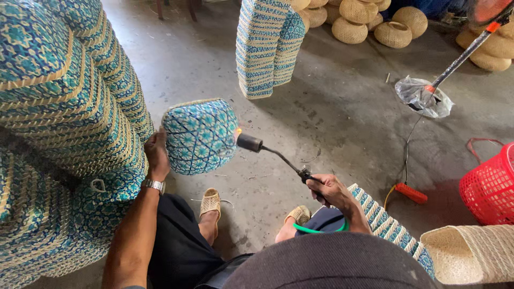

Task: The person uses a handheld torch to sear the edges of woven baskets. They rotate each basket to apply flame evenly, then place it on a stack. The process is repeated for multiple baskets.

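My left hand (157,154), with a metal watch on the wrist, grips the left rim of a blue and white woven basket (201,136) and holds it up with its bottom turned toward me. My right hand (330,191) is closed on the handle of a gas torch (273,154). A thin metal tube runs up left from it to a dark nozzle. A small orange flame burns at the nozzle, right against the basket's right side.
Tall stacks of the same blue woven baskets stand at my left (64,134) and ahead (267,45). Natural round baskets (369,21) pile at the back. A red plastic basket (490,187), a fan stand base (425,96) with cable, and woven baskets (471,251) lie right. My sandalled feet rest below.
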